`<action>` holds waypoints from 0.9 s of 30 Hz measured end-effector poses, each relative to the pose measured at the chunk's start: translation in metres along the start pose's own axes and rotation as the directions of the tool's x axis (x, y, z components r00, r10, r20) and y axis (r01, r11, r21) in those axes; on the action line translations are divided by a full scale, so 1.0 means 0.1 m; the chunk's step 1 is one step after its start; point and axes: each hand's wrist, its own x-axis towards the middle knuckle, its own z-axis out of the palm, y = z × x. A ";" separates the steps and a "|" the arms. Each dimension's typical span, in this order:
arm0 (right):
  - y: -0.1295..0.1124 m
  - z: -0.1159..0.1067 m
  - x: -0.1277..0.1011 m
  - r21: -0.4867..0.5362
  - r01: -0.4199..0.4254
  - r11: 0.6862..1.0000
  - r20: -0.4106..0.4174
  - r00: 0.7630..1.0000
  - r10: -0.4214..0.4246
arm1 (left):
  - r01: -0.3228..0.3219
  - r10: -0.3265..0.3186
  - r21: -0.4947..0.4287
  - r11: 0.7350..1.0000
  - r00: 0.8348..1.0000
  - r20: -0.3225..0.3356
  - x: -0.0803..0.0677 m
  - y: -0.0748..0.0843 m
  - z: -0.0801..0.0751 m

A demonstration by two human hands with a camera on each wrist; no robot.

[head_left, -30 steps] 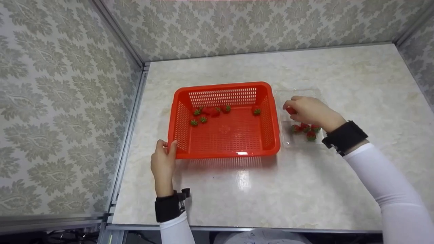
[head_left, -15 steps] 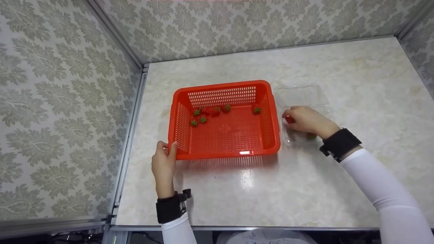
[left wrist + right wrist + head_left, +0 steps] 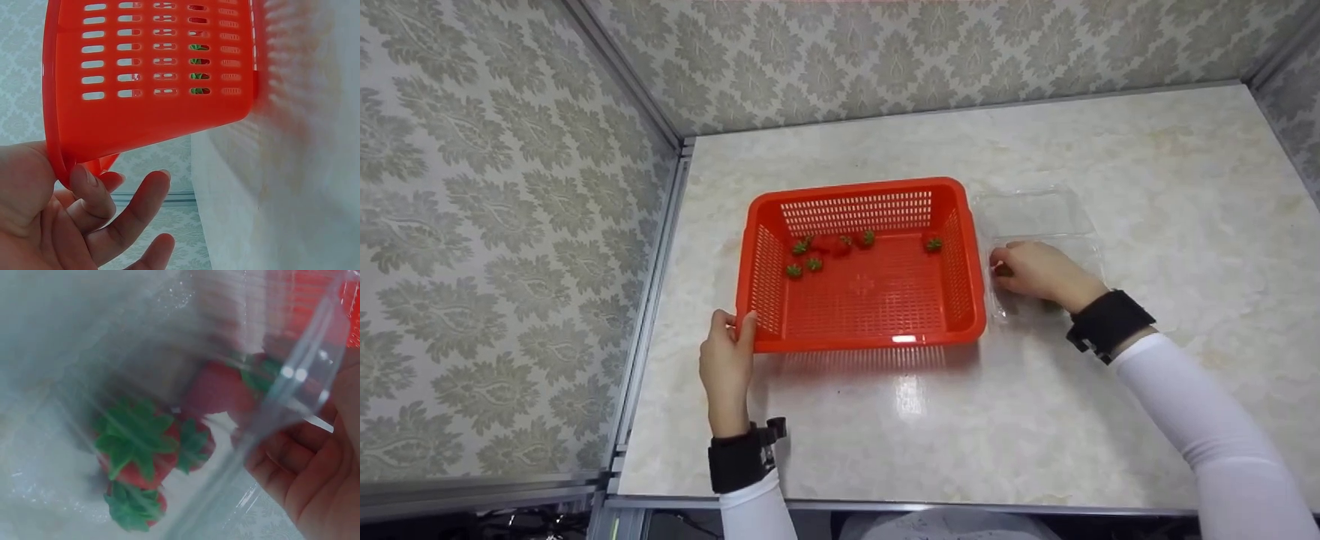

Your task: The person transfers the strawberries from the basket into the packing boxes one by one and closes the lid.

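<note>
A red rectangular plastic basket (image 3: pixel 847 346) is gripped by the left hand (image 3: pixel 727 366); right of it, a green-capped red strawberry (image 3: pixel 1003 270) is pinched by the right hand (image 3: pixel 1041 271).

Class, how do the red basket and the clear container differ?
The red basket has slotted, opaque walls; the clear container is see-through. The red basket is larger, the clear container smaller. The left hand grips the red basket's rim; the right hand is at the clear container. The red basket and clear container both hold strawberries.
</note>
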 end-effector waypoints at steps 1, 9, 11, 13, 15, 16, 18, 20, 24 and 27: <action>0.00 0.01 0.00 -0.007 -0.002 1.000 0.005 1.000 0.002 | 0.000 0.000 0.000 1.000 1.000 0.001 0.00 0.00 0.00; -0.02 0.03 -0.03 -0.010 -0.016 1.000 0.013 1.000 0.016 | 0.002 -0.002 -0.015 1.000 1.000 0.008 0.00 -0.01 0.00; -0.03 0.02 -0.02 -0.011 -0.016 1.000 0.012 1.000 0.016 | 0.005 -0.005 -0.018 1.000 1.000 0.008 0.00 -0.01 0.00; -0.03 0.02 -0.02 -0.008 -0.016 1.000 0.016 1.000 0.016 | 0.006 -0.005 -0.016 1.000 1.000 0.006 0.00 -0.01 0.00; -0.03 0.02 -0.02 -0.002 -0.020 1.000 0.023 1.000 0.020 | 0.006 -0.006 -0.016 1.000 1.000 0.003 0.01 -0.01 0.00; -0.03 0.02 -0.02 0.002 -0.024 1.000 0.026 0.999 0.024 | 0.005 -0.005 -0.016 1.000 1.000 0.001 0.01 -0.01 0.00; -0.03 0.02 -0.02 0.008 -0.028 1.000 0.024 0.999 0.028 | 0.000 0.000 -0.014 1.000 1.000 -0.002 0.01 -0.01 0.00; -0.03 0.01 -0.03 0.013 -0.026 1.000 0.023 0.999 0.026 | -0.004 0.004 -0.016 1.000 1.000 -0.003 0.02 -0.01 0.00; -0.03 0.01 -0.04 0.013 -0.014 1.000 0.023 1.000 0.013 | -0.008 0.008 -0.009 1.000 1.000 -0.007 0.02 0.00 0.01; -0.03 0.01 -0.04 0.010 -0.020 1.000 0.030 0.999 0.020 | -0.006 0.006 -0.003 1.000 1.000 -0.012 0.01 -0.01 0.01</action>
